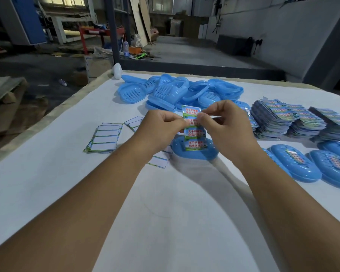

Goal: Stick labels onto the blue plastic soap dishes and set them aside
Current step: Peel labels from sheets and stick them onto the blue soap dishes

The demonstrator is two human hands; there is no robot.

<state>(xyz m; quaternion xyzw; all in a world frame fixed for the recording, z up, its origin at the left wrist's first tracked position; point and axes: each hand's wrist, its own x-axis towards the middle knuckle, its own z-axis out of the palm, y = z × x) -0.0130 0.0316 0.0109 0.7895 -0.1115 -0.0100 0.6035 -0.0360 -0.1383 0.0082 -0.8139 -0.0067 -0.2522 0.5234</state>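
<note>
Left hand [161, 126]: I see it pinching the label sheet [193, 128].
Right hand [222, 124]: pinching the sheet's upper part.
Soap dish [194, 152]: on table [165, 213], under the sheet.

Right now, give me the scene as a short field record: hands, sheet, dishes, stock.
left hand: pinches label sheet
right hand: pinches same sheet near top
label sheet: upright, over one dish
dish under sheet: on table, near centre
unlabelled dishes: heap, far side
labelled dishes: right side
sheet stacks: right, behind labelled dishes
used backings: left
</note>
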